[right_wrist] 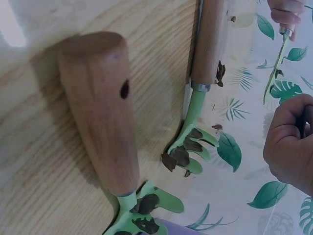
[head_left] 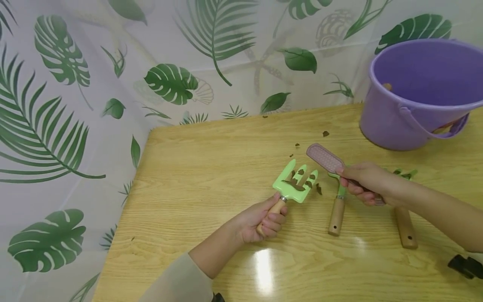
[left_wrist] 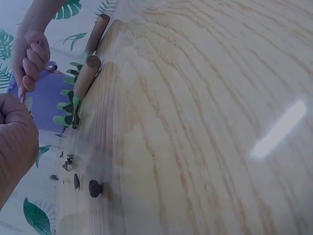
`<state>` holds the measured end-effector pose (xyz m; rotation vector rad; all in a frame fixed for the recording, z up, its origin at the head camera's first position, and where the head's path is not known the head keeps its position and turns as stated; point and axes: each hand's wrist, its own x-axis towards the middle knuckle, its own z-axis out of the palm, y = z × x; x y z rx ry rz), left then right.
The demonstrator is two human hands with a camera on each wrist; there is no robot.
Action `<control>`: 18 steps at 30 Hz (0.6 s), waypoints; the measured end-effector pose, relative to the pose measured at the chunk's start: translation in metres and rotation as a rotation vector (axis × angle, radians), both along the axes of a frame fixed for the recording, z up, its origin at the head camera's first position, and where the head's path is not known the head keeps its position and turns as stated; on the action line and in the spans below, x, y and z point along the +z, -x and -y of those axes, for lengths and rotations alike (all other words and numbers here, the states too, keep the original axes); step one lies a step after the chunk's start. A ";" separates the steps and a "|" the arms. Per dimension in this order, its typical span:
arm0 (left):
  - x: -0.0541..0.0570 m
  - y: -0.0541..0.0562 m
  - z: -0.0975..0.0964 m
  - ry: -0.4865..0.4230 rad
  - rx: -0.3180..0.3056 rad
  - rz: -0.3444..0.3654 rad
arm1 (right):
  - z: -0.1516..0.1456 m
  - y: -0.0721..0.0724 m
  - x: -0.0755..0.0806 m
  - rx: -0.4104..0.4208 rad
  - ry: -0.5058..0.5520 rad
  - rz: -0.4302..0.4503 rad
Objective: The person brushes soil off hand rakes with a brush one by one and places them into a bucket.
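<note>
My left hand [head_left: 264, 220] grips the wooden handle of a light green garden hand fork [head_left: 283, 184], tines pointing away and brown flakes of dirt lying on them. In my right hand [head_left: 364, 182] is a small pinkish-brown brush [head_left: 323, 157] with a long flat head, held by its handle just right of the fork. Beneath the right hand lies a second hand fork [head_left: 337, 216], its head partly covered by the hand and brush. A third fork [head_left: 405, 228] lies farther right, under the forearm. The right wrist view shows dirt on both lying forks' green tines [right_wrist: 195, 152].
A purple bucket [head_left: 388, 113] with a handle stands at the back right of the wooden table [head_left: 196, 167]. Dirt crumbs [head_left: 325, 134] are scattered behind the forks. A leaf-patterned curtain [head_left: 124, 75] hangs along the back and left edges.
</note>
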<state>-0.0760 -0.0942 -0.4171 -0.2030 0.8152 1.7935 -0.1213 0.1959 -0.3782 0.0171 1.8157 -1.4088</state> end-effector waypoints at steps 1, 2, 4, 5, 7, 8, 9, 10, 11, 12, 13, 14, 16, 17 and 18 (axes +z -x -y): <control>0.000 0.000 0.000 -0.002 0.003 0.006 | 0.000 0.000 0.001 -0.001 0.008 0.007; 0.000 0.000 0.000 -0.004 0.003 0.006 | 0.001 0.000 0.002 -0.004 0.015 0.015; 0.000 0.000 0.000 -0.013 0.002 0.007 | 0.001 -0.001 0.004 -0.006 0.025 0.023; 0.000 0.000 -0.001 -0.016 0.001 0.005 | 0.002 -0.001 0.005 0.000 0.024 0.025; 0.001 0.000 -0.001 -0.025 0.000 -0.001 | 0.003 -0.001 0.007 0.005 0.020 0.032; 0.001 0.000 -0.002 -0.026 -0.001 -0.003 | 0.004 -0.002 0.008 0.007 0.019 0.036; 0.002 0.001 -0.002 -0.027 -0.002 -0.006 | 0.005 -0.002 0.009 0.013 0.018 0.038; 0.002 0.001 -0.002 -0.025 -0.003 -0.007 | 0.006 -0.003 0.011 0.020 0.018 0.040; 0.002 0.001 -0.002 -0.024 -0.004 -0.009 | 0.008 -0.004 0.013 0.027 0.018 0.042; 0.003 0.002 -0.002 -0.022 -0.003 -0.008 | 0.009 -0.005 0.014 0.033 0.024 0.044; 0.003 0.002 -0.003 -0.020 -0.002 -0.007 | 0.010 -0.006 0.016 0.041 0.030 0.044; 0.003 0.002 -0.003 -0.016 -0.002 -0.009 | 0.012 -0.007 0.017 0.052 0.035 0.043; 0.003 0.002 -0.003 -0.017 0.000 -0.008 | 0.014 -0.009 0.019 0.070 0.044 0.039; 0.003 0.003 -0.004 -0.019 0.001 -0.008 | 0.016 -0.010 0.020 0.077 0.049 0.038; 0.004 0.003 -0.004 -0.021 0.002 -0.008 | 0.017 -0.011 0.020 0.084 0.054 0.041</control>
